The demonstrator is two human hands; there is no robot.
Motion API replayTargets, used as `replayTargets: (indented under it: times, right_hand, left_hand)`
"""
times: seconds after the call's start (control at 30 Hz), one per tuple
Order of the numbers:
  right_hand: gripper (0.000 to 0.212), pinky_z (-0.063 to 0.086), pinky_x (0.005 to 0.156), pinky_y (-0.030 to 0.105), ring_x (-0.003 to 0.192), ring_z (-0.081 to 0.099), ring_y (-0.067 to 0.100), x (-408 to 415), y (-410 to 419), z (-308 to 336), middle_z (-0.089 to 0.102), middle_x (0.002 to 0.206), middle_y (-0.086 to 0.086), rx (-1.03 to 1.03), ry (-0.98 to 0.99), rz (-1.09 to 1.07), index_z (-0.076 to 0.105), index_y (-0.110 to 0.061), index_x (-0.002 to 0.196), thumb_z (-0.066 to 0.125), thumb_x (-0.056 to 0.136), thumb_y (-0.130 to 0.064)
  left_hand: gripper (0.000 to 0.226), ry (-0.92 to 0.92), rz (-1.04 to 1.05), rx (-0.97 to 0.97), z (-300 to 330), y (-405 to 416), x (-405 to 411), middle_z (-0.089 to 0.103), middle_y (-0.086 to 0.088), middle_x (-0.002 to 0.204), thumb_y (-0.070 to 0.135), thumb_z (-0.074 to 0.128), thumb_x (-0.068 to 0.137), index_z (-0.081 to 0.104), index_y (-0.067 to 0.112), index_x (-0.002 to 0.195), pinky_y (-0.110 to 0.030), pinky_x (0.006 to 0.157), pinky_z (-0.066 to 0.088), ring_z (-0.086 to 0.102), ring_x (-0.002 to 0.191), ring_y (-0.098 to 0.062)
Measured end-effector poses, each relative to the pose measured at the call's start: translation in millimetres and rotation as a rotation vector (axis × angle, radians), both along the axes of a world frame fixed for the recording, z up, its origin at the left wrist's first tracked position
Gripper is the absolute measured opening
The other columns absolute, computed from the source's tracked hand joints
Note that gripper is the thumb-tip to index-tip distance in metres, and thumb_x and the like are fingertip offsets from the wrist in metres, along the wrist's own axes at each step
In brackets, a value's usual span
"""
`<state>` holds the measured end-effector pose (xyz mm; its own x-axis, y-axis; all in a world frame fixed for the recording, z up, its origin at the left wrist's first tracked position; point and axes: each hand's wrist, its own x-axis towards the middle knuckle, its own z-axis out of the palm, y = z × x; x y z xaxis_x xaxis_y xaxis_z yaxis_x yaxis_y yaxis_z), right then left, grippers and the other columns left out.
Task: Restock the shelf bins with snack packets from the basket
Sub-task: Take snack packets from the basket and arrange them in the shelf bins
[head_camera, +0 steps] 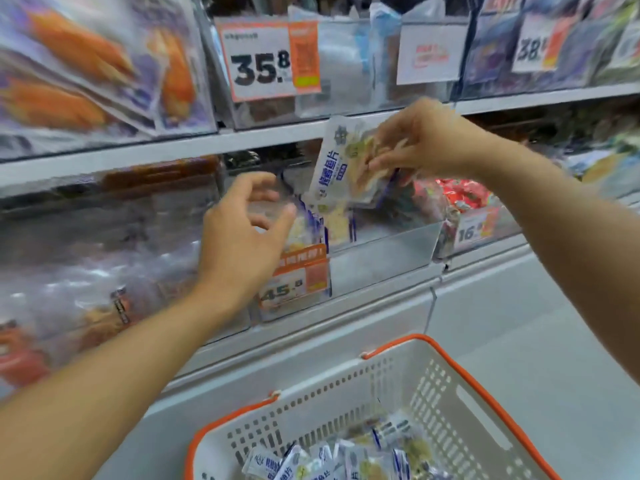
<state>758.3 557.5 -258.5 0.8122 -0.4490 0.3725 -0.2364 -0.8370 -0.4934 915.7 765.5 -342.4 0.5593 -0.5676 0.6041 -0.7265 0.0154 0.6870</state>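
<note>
Price tags read 35.8 on the upper shelf, 45.8 on the clear bin below, and 16 to the right (further print is blurred). The right hand pinches a white snack packet with blue characters, tilted, above the bin's opening. The left hand, fingers loosely curled and holding nothing, hovers just beside packets already in the bin. Below stands a white basket with orange rim, holding more packets. Shelving is pale grey.
</note>
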Motion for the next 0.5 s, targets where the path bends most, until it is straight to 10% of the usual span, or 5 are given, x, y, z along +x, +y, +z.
replayTargets:
  times: [0.1, 0.2, 0.5]
  right_hand:
    - [0.010, 0.053, 0.063, 0.031, 0.069, 0.065, 0.025, 18, -24, -21, 0.070, 0.077, 0.010, -0.294, 0.229, -0.115, 0.070, -0.008, 0.078, 0.078, 0.083, -0.014]
    - [0.009, 0.057, 0.056, 0.028, 0.068, 0.068, 0.017, 35, -45, -56, 0.071, 0.084, 0.005, -0.093, 0.360, -0.145, 0.073, -0.007, 0.086, 0.078, 0.084, -0.015]
    - [0.016, 0.061, 0.063, 0.026, 0.066, 0.067, 0.011, 64, -53, -95, 0.070, 0.083, 0.002, 0.055, 0.127, -0.190, 0.075, -0.011, 0.088, 0.084, 0.078, -0.020]
  left_hand:
    - [0.030, -0.297, 0.045, 0.123, -8, 6, 17, 0.066, 0.004, 0.116, 0.019, 0.065, 0.092, 0.063, 0.019, 0.122, -0.030, 0.090, 0.046, 0.059, 0.102, -0.014]
    - [0.030, -0.374, 0.058, 0.239, -20, 7, 24, 0.064, -0.001, 0.124, 0.017, 0.060, 0.095, 0.062, 0.016, 0.125, -0.035, 0.101, 0.040, 0.055, 0.116, -0.021]
    - [0.026, -0.332, 0.052, 0.284, -26, 1, 26, 0.064, 0.006, 0.122, 0.024, 0.057, 0.096, 0.062, 0.024, 0.121, -0.052, 0.103, 0.043, 0.057, 0.116, -0.016]
